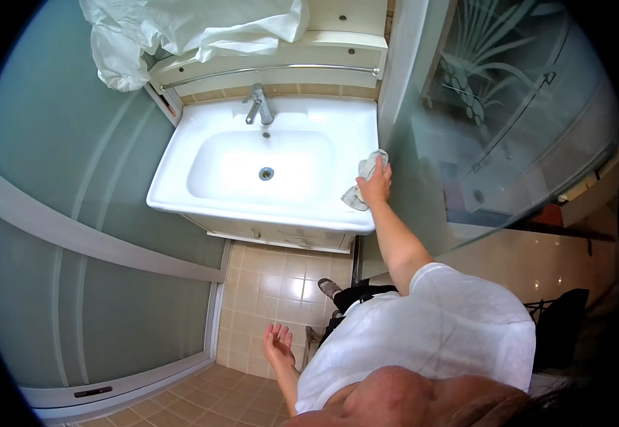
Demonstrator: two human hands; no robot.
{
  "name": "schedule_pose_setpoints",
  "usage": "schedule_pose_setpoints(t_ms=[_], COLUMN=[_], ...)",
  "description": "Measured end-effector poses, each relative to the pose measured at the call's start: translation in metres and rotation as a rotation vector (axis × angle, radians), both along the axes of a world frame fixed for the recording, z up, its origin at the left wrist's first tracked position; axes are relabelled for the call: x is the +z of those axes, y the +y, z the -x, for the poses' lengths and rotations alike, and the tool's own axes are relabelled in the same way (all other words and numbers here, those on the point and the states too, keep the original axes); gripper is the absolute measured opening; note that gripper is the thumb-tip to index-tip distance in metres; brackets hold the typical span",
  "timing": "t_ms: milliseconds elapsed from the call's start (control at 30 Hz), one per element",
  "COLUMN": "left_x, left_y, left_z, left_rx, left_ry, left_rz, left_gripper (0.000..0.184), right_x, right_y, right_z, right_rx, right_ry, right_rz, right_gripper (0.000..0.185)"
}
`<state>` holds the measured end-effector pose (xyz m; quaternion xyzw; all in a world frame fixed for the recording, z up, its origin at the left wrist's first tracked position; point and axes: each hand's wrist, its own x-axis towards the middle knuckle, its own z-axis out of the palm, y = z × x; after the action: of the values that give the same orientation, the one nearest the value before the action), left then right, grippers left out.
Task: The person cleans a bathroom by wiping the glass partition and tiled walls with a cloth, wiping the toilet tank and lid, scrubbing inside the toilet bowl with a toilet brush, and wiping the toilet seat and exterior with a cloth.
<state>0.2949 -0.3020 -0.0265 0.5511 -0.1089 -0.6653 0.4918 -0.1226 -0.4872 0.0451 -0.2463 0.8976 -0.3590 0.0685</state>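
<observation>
My right hand [375, 186] grips a pale, patterned cloth [355, 198] and presses it on the right rim of the white washbasin [174, 186]. Part of the cloth sticks out past my fingers on both sides. Low in the view, away from the basin, my left hand [279, 344] hangs over the tiled floor with its fingers apart and nothing in it. At the back of the basin stands a chrome faucet [259, 107]. A round drain [266, 174] lies in the middle of the bowl.
Left of the basin are frosted glass sliding doors [145, 178]; to the right is a glass shower panel [423, 171]. A chrome towel bar [274, 69] runs behind the faucet. White plastic sheeting [210, 28] hangs above it. Below the basin is a cabinet [281, 237].
</observation>
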Motion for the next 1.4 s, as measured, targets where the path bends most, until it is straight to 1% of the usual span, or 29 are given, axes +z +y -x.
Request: schedule_pose_setpoints(t_ms=[167, 200, 267, 333, 367, 400, 433, 467, 500, 533, 567, 600, 633, 700, 767, 800, 833, 867, 933, 967, 1000, 1033, 1067, 1133, 1167, 1233, 1267, 1333, 1400], left_x=[-0.007, -0.009, -0.009, -0.006, -0.008, -0.005, 0.005, 0.016, 0.023, 0.026, 0.028, 0.031, 0.036, 0.041, 0.052, 0.061, 0.067, 0.073, 0.116, 0.131, 0.144, 0.158, 0.171, 0.195, 0.208, 0.231, 0.237, 0.241, 0.232], left_y=[-0.032, -0.041, -0.067, -0.098, -0.113, -0.123, -0.135, -0.148, -0.156, -0.162, -0.166, -0.169, -0.172, -0.181, -0.183, -0.185, -0.189, -0.194, -0.209, -0.218, -0.226, -0.234, -0.242, -0.253, -0.255, -0.252, -0.256, -0.269, -0.285], left_z=[0.004, 0.005, 0.009, 0.013, 0.012, 0.012, 0.013, 0.012, 0.006, -0.004, -0.015, -0.028, -0.042, -0.078, -0.124, -0.149, -0.178, -0.205, -0.232, -0.246, -0.262, -0.279, -0.298, -0.336, -0.359, -0.411, -0.435, -0.468, -0.476], left_rx=[0.011, 0.014, 0.023, 0.060, -0.010, -0.062, -0.070, -0.069, -0.042, -0.019, 0.030, 0.073, 0.117, 0.210, 0.294, 0.321, 0.415, 0.498, 0.592, 0.592, 0.555, 0.518, 0.522, 0.690, 0.703, 0.887, 0.905, 0.809, 0.868], left_ry=[0.045, 0.039, 0.019, 0.034, 0.026, 0.015, -0.050, -0.119, -0.155, -0.193, -0.225, -0.259, -0.317, -0.463, -0.662, -0.772, -0.855, -0.931, -0.987, -0.977, -1.125, -1.278, -1.280, -1.452, -1.456, -1.775, -1.789, -2.316, -2.351], left_rz=[-0.028, -0.014, -0.076, -0.094, -0.065, -0.042, -0.022, -0.009, 0.010, 0.026, 0.028, 0.033, 0.025, 0.032, 0.081, 0.109, 0.160, 0.217, 0.341, 0.356, 0.398, 0.440, 0.454, 0.532, 0.526, 0.538, 0.508, 0.384, 0.376], left_gripper=[0.049, 0.049, 0.048, 0.044, 0.042, 0.040, 0.039, 0.038, 0.038, 0.039, 0.039, 0.039, 0.039, 0.039, 0.039, 0.039, 0.039, 0.039, 0.039, 0.039, 0.040, 0.041, 0.041, 0.047, 0.047, 0.057, 0.057, 0.067, 0.071], right_x=[0.005, 0.001, -0.012, -0.024, -0.037, -0.038, -0.035, -0.039, -0.032, -0.033, -0.026, -0.036, -0.028, -0.041, -0.055, -0.051, -0.031, -0.042, -0.024, -0.020, -0.014, -0.020, -0.033, -0.041, -0.047, -0.054, -0.060, -0.071, -0.081], right_y=[-0.045, -0.056, -0.080, -0.103, -0.114, -0.120, -0.125, -0.130, -0.127, -0.128, -0.125, -0.124, -0.120, -0.120, -0.122, -0.118, -0.112, -0.110, -0.099, -0.094, -0.081, -0.065, -0.053, -0.049, -0.049, -0.056, -0.063, -0.076, -0.089], right_z=[0.038, 0.049, 0.082, 0.114, 0.131, 0.146, 0.152, 0.167, 0.170, 0.169, 0.166, 0.175, 0.173, 0.182, 0.201, 0.190, 0.163, 0.175, 0.140, 0.135, 0.124, 0.122, 0.121, 0.097, 0.080, 0.035, 0.009, -0.041, -0.088], right_rx=[-0.076, -0.073, -0.039, -0.022, 0.005, 0.087, 0.094, 0.113, 0.200, 0.152, 0.204, 0.154, 0.180, 0.193, 0.262, 0.149, 0.058, 0.057, 0.077, 0.068, 0.013, -0.040, -0.089, -0.176, -0.200, -0.159, -0.121, -0.021, 0.096], right_ry=[0.000, -0.006, 0.016, 0.066, 0.235, 0.354, 0.288, 0.304, 0.340, 0.413, 0.346, 0.400, 0.219, 0.219, 0.238, 0.241, 0.181, 0.200, 0.124, 0.129, 0.157, 0.179, 0.195, 0.230, 0.249, 0.242, 0.232, 0.202, 0.164], right_rz=[0.006, 0.020, 0.095, 0.084, 0.102, 0.156, 0.193, 0.105, 0.218, 0.200, 0.285, 0.213, 0.210, 0.210, 0.178, 0.127, 0.083, 0.032, 0.090, 0.104, 0.058, 0.013, -0.032, -0.127, -0.155, -0.177, -0.191, -0.218, -0.241], right_gripper=[0.087, 0.087, 0.087, 0.087, 0.084, 0.079, 0.075, 0.074, 0.071, 0.073, 0.068, 0.068, 0.069, 0.070, 0.071, 0.074, 0.076, 0.076, 0.077, 0.077, 0.076, 0.076, 0.075, 0.074, 0.074, 0.074, 0.074, 0.074, 0.074])
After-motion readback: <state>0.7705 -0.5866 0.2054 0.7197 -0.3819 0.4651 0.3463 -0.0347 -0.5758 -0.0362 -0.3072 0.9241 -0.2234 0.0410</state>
